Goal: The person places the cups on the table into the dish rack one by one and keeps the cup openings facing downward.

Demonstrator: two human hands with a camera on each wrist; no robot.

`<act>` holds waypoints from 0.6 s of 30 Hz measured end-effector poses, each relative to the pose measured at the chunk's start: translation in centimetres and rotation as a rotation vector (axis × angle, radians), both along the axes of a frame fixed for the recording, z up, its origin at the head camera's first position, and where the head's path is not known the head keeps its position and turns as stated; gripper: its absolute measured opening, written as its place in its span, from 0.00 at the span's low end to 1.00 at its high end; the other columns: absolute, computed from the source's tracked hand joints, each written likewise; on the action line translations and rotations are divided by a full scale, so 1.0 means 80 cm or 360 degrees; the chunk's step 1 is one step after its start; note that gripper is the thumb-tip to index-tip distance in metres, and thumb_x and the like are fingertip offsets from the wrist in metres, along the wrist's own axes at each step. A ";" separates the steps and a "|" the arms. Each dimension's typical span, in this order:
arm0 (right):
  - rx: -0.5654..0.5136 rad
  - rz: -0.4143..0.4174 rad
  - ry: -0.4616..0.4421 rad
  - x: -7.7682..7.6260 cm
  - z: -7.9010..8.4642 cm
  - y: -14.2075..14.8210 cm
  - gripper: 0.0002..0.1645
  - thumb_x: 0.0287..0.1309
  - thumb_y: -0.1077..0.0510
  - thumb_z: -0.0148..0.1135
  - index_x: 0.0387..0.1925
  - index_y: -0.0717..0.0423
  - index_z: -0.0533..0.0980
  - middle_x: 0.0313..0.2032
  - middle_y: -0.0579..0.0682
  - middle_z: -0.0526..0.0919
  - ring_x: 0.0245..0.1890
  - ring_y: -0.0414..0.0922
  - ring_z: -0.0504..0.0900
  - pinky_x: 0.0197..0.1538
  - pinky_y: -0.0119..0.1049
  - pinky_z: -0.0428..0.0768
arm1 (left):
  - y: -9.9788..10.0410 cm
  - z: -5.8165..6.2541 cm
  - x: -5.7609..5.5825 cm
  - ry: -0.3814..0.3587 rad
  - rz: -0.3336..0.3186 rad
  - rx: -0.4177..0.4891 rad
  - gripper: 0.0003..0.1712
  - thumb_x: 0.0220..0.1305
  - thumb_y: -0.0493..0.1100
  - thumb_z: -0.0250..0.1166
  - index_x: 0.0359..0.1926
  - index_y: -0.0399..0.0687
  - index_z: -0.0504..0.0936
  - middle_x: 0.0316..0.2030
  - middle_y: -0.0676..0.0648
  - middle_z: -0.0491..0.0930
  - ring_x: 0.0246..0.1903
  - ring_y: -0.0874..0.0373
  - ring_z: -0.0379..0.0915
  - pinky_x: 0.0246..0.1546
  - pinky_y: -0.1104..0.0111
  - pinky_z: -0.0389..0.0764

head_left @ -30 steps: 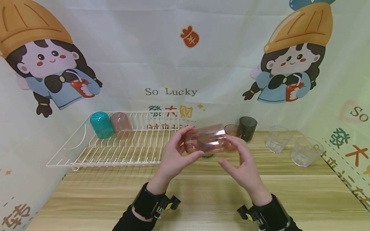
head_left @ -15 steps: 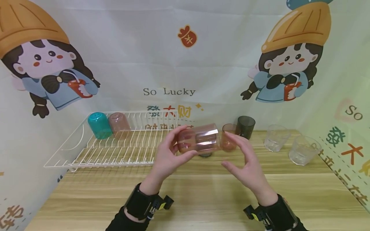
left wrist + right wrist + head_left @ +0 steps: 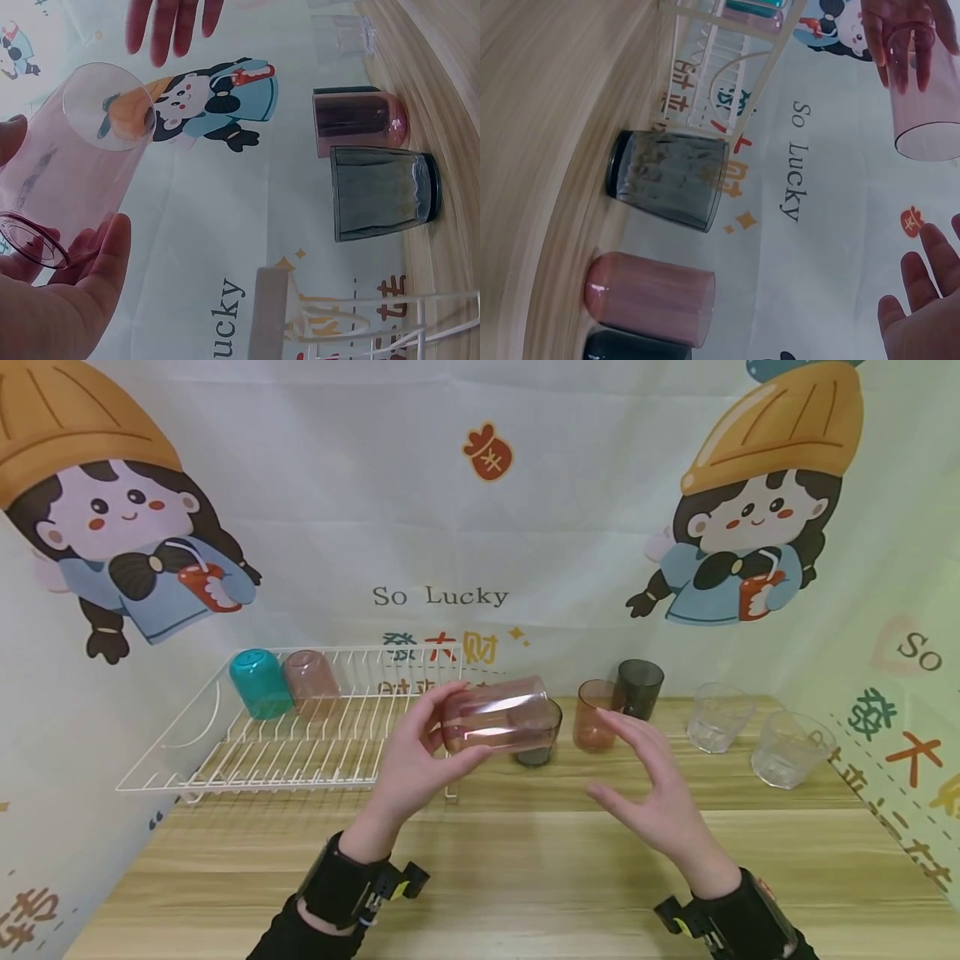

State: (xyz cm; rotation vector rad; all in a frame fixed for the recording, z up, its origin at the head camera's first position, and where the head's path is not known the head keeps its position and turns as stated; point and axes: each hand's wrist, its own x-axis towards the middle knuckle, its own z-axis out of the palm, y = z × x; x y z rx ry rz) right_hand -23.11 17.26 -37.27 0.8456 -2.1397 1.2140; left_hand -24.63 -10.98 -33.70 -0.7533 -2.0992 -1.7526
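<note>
Wooden table point(image 3: 525, 877) runs across the lower frame, with a cartoon cloth backdrop point(image 3: 480, 527) behind. My left hand point(image 3: 408, 768) grips the pink cup point(image 3: 495, 725) on its side at centre frame, above the table. A second ago both hands met on it; now my right hand point(image 3: 656, 793) is off it, fingers spread, holding nothing, and the cup has shifted left toward the white rack point(image 3: 300, 743). I judge the handover complete; carriage rests on the left alone.
</note>
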 end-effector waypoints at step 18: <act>0.0160 -0.0104 0.0057 0.002 -0.016 0.022 0.53 0.34 0.62 0.77 0.67 0.55 0.64 0.64 0.53 0.69 0.65 0.44 0.63 0.67 0.33 0.56 | -0.026 0.015 -0.001 -0.0051 0.0161 -0.0175 0.44 0.45 0.36 0.76 0.64 0.48 0.67 0.52 0.44 0.75 0.44 0.52 0.76 0.47 0.71 0.80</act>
